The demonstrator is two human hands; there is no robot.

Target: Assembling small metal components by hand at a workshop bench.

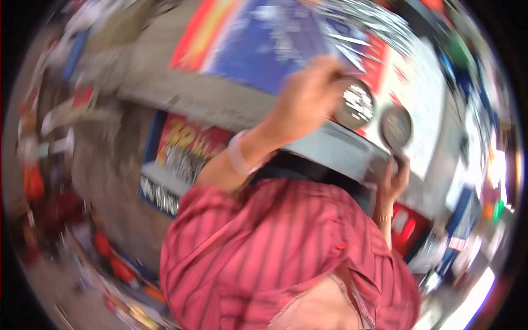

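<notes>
Cluttered, motion-blurred surroundings curve around a worktop [426,126] covered by a printed sheet [242,49] in blue, red and white. Shiny silver strips [379,25] lie at its far side. Below, a person in a red striped shirt [275,242] faces it. Two dark, round pieces are over the worktop's near edge, side by side with a small gap. The left hand [313,102] is at the left side of the glossy dark disc [355,103]; blur hides whether its grip is closed on it. The right hand [397,177] has its grip closed at the narrow lower end of the duller dark disc [396,126]. Both look stiff, probably light enough for one hand; the glossy face may be slippery, so the rim or narrow end seems the safer hold.
</notes>
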